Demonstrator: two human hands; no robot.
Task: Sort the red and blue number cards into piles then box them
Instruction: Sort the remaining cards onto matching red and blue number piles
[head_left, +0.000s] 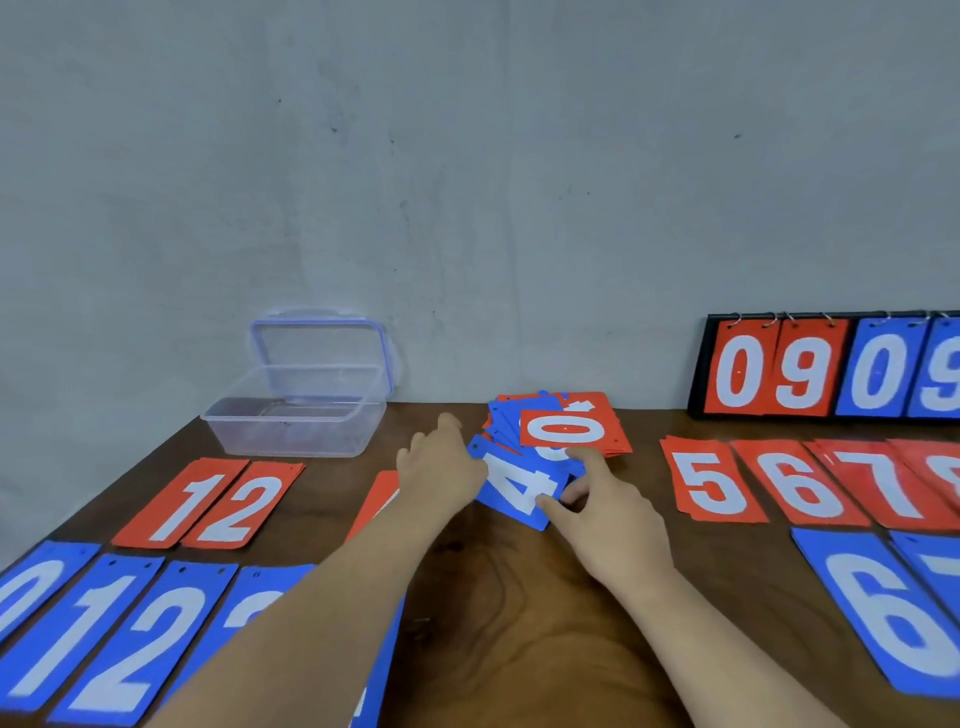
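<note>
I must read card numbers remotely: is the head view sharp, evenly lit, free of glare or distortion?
Head view, overall: soft even light, no glare; head view, centre: the red 0 card and blue 4 card read clearly; head view, right edge: the blue 6 card looks stretched and soft-edged.

A messy pile (558, 439) of red and blue cards, topped by a red 0 (563, 428), lies mid-surface with a blue 4 (514, 488) sticking out beneath, red rows (208, 504) and blue rows (104, 623) face-up either side, clear box (296, 421) open at back left.
</note>
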